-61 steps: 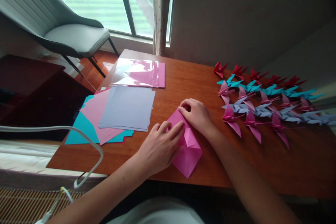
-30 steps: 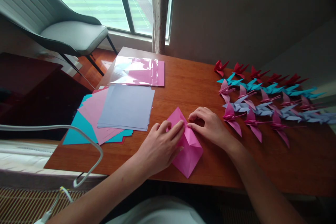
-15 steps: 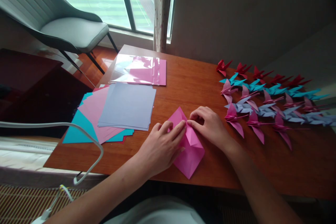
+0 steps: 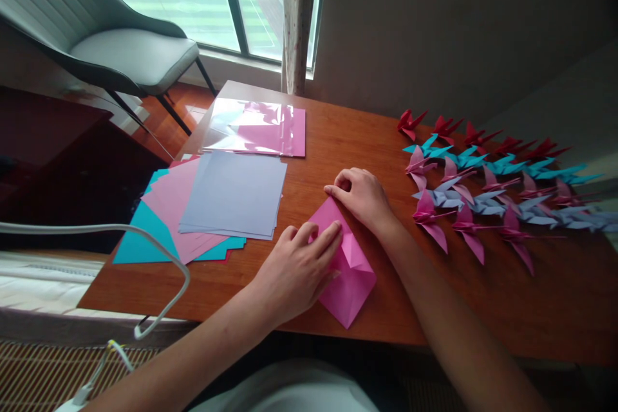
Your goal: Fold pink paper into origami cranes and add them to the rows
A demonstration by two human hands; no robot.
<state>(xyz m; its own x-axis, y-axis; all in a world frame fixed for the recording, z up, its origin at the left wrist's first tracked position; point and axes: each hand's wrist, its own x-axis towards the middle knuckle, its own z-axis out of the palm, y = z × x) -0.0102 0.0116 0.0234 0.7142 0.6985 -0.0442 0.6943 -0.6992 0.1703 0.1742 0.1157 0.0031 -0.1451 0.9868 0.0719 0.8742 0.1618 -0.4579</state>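
A bright pink sheet of origami paper (image 4: 348,299), folded into a diamond with creased flaps, lies on the wooden table near its front edge. My left hand (image 4: 302,270) rests over its left side, the fingers stretched out and pressing down on the middle. At the paper's far tip is my right hand (image 4: 364,196), its fingers curled and the thumb and forefinger closed at that corner. Part of the paper's left side is hidden beneath my left hand.
Left of the paper lie lavender sheets (image 4: 234,193), pale pink sheets (image 4: 171,196) and turquoise sheets (image 4: 145,235). Behind them is a clear packet of paper (image 4: 261,129). Rows of folded paper cranes (image 4: 466,228) stand at the right. A white cable (image 4: 159,241) crosses the table's left corner.
My right hand has moved away from me, from the paper's middle fold up to its far tip. The left hand and the paper have stayed in place.
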